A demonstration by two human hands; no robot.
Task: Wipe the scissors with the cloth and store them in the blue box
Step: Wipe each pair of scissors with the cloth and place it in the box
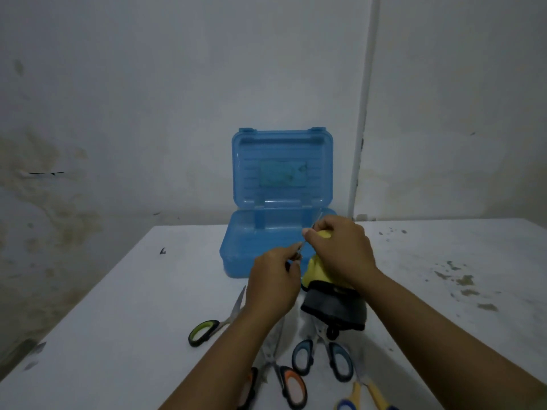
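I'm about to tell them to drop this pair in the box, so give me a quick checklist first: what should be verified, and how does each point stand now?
1. Blue box lid open: ok, it stands upright against the wall.
2. Held scissors secured: ok, the left hand pinches them.
3. Cloth on the blade: ok, the right hand grips it round the metal.
4. Blade wiped clean: cannot tell, the fingers and cloth hide it.
5. Room in the box: cannot tell, the hands block part of the tray.
6. Other pairs waiting: ok, the green-handled scissors and others lie on the table.
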